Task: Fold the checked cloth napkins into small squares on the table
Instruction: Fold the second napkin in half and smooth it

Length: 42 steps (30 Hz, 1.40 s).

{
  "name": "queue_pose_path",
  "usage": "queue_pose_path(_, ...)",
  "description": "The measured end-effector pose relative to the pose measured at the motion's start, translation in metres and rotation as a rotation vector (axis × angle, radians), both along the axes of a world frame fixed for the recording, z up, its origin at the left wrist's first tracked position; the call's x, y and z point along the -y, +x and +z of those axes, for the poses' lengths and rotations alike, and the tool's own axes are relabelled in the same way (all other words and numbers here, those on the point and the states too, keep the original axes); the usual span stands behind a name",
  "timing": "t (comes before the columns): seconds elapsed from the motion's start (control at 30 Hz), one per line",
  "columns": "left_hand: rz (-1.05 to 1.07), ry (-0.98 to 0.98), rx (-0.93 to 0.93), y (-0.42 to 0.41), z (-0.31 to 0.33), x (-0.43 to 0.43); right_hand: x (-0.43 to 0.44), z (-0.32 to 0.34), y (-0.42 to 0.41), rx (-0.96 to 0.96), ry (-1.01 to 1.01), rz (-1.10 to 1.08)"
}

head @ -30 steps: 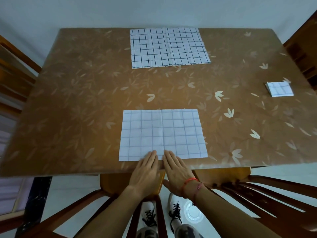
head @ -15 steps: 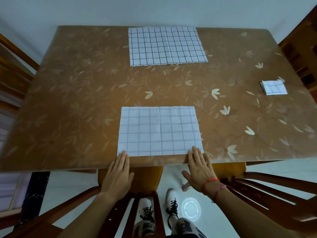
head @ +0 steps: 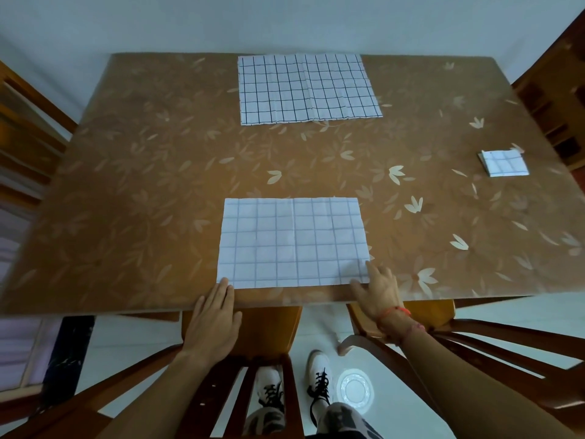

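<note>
Near napkin (head: pixel 294 242) lies flat: rectangular cloth, faint grid. Left hand (head: pixel 215 315) and right hand (head: pixel 380 293) touch its 2 near corners, fingers straight.

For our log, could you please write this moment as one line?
left hand: near napkin left corner | right hand: its right corner | far napkin: flat | small square: folded

I can read no text, label, brand or number anywhere here; the cloths carry only plain check lines, no lettering.
</note>
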<state>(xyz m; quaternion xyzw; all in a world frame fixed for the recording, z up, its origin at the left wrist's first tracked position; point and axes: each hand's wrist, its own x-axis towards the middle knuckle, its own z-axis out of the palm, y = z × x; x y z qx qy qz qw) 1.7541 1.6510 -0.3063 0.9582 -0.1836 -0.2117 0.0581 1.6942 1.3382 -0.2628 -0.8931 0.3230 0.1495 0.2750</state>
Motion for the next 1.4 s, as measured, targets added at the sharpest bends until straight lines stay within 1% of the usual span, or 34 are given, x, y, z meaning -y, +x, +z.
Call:
queue_pose_path(0.07, 0.005, 0.007, 0.001, 0.001, 0.002, 0.001, 0.003, 0.011, 0.011, -0.038, 0.167, -0.209)
queue_pose_path(0.1, 0.009, 0.008, -0.002, 0.001, 0.002, 0.001, 0.006, 0.012, 0.018, -0.030, 0.184, -0.263)
queue_pose_path(0.2, 0.018, 0.002, -0.004, 0.001, 0.003, 0.002, 0.013, 0.011, 0.037, 0.010, 0.170, -0.322)
queue_pose_path(0.33, 0.047, -0.048, -0.006, -0.001, 0.001, 0.003, 0.016, 0.005, 0.051, -0.011, 0.197, -0.444)
queue_pose_path(0.47, 0.049, -0.052, -0.013, 0.000, 0.001, 0.002, 0.017, 0.001, 0.060, -0.005, 0.280, -0.525)
queue_pose_path(0.6, 0.045, -0.056, 0.002, 0.001, 0.001, 0.001, 0.018, -0.004, 0.067, -0.001, 0.372, -0.562)
queue_pose_path(0.77, 0.029, -0.060, 0.029, 0.003, 0.000, -0.001, 0.022, 0.007, 0.074, 0.052, 0.362, -0.529)
queue_pose_path(0.9, 0.059, -0.079, 0.054, 0.006, 0.002, 0.005, 0.024, 0.010, 0.070, 0.086, 0.400, -0.540)
queue_pose_path(1.03, 0.095, -0.163, 0.125, 0.006, 0.012, 0.028, 0.025, 0.016, 0.065, 0.107, 0.434, -0.553)
queue_pose_path(1.1, 0.115, -0.245, 0.092, 0.004, 0.020, 0.050, 0.021, 0.020, 0.062, 0.113, 0.464, -0.552)
queue_pose_path(1.27, 0.254, -0.393, -0.171, 0.000, 0.025, 0.098, 0.015, 0.024, 0.054, 0.131, 0.543, -0.582)
queue_pose_path(1.4, 0.283, -0.437, -0.194, 0.003, 0.023, 0.117, 0.016, 0.029, 0.046, 0.149, 0.590, -0.599)
